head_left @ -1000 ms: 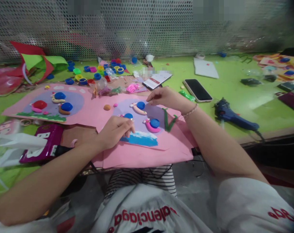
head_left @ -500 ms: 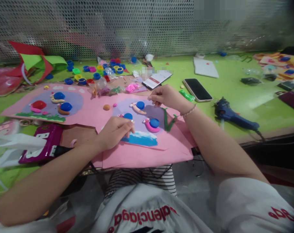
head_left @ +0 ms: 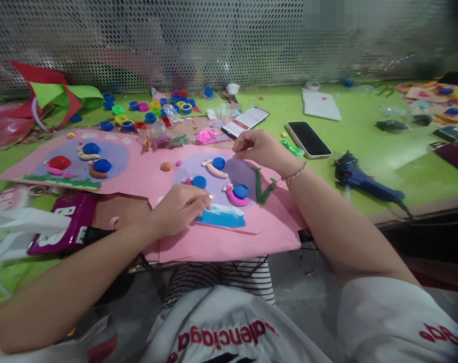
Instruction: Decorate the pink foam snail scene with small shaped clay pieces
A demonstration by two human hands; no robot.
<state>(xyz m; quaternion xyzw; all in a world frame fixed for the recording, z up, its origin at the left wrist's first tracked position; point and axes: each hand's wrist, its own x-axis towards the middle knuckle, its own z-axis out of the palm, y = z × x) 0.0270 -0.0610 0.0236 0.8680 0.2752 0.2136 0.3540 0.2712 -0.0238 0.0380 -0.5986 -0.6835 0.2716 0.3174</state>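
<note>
On the pink paper rests my left hand, its fingers curled and closed together. A small whitish spot shows at the fingertips, too small to name. Under and beside it lie a blue painted strip and a clay snail with a blue cap shell, partly covered by the hand. My right hand hovers at the upper edge of the purple oval, fingers bent in a pinch; what they hold, if anything, is hidden. Nearby are a beige snail and a pink snail, both with blue shells.
A glue gun and a dark-screened phone lie to the right. Another phone with a lit screen sits behind my right hand. Coloured bottle caps crowd the back left. A purple tissue pack is at left.
My left hand has shifted slightly right, its fingertips lower over the blue strip. My right hand's fingers have curled in a little more. The clay snails have stayed put.
</note>
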